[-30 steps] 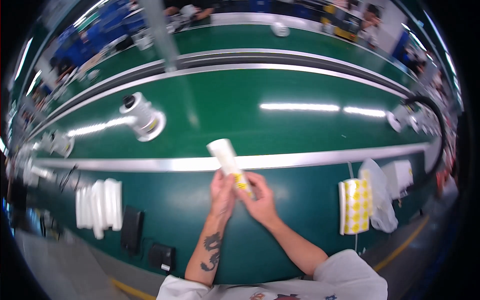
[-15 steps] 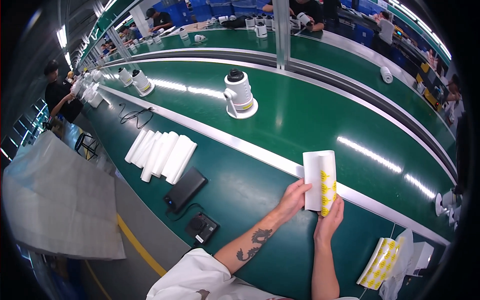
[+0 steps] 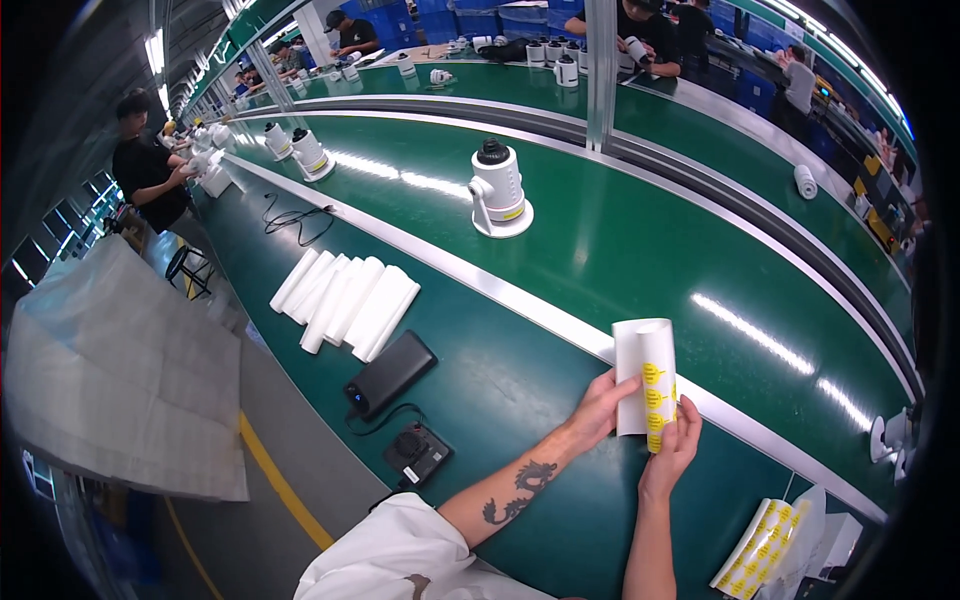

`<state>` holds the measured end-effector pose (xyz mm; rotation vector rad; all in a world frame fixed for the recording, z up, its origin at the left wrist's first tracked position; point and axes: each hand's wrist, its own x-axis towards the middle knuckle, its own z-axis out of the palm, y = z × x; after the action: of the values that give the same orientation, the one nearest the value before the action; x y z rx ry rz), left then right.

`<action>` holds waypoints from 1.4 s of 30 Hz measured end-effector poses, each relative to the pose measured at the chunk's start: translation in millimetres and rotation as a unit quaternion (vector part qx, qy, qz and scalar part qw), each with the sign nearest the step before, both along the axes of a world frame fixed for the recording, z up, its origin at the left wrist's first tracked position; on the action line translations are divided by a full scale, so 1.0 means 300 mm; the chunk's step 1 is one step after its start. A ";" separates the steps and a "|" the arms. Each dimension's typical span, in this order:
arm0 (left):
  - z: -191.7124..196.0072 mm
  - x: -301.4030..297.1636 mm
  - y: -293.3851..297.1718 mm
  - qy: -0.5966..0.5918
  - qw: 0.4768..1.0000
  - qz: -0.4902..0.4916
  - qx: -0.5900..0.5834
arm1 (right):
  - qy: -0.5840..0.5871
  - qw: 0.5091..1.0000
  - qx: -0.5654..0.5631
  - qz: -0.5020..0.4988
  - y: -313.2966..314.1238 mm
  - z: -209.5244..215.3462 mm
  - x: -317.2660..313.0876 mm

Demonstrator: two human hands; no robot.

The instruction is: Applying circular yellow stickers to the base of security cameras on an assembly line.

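Observation:
A rolled white sheet (image 3: 642,368) with a column of round yellow stickers stands above the green table (image 3: 500,400), held by both hands. My left hand (image 3: 598,408) grips its lower left edge. My right hand (image 3: 674,447) pinches the lower right edge, thumb by the yellow stickers. A white camera-like device (image 3: 498,192) with a black top stands on the green conveyor belt (image 3: 640,230) beyond the metal rail.
Several white rolls (image 3: 345,300) lie to the left, with a black power bank (image 3: 390,373) and a small black box (image 3: 417,452) on a cable nearer me. A sheet of yellow stickers (image 3: 762,545) lies at lower right. Other people work along the line at far left and back.
The view has swung left along the line, then settled. Both hands keep hold of the rolled sticker sheet, now held more upright in front of the rail.

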<state>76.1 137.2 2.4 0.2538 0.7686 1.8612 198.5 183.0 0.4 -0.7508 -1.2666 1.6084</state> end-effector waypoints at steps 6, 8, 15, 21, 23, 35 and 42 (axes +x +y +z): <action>0.001 -0.006 0.008 -0.015 0.998 -0.017 0.057 | -0.020 0.995 0.101 0.016 -0.006 -0.006 -0.013; -0.005 -0.008 0.008 -0.014 0.997 -0.023 0.077 | -0.014 0.995 0.095 0.032 0.007 -0.022 -0.007; -0.014 -0.004 0.010 0.014 0.999 -0.039 0.017 | -0.061 0.994 0.085 0.020 -0.011 -0.002 -0.025; -0.020 0.002 0.013 0.042 0.998 -0.038 0.005 | -0.051 0.995 0.079 0.028 0.007 -0.052 -0.018; -0.016 0.003 0.014 0.026 0.999 -0.031 0.018 | -0.050 0.995 0.081 0.031 0.010 -0.057 -0.020; -0.003 0.012 0.008 0.087 0.995 -0.015 0.036 | -0.032 0.997 0.063 0.033 0.020 -0.072 -0.027; -0.064 0.006 0.029 0.173 0.983 0.028 0.047 | -0.041 0.996 0.068 0.035 0.033 -0.083 -0.049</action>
<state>77.9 146.0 -16.7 0.6353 0.9311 1.9340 183.6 193.0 -24.7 -0.7005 -1.4607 1.5430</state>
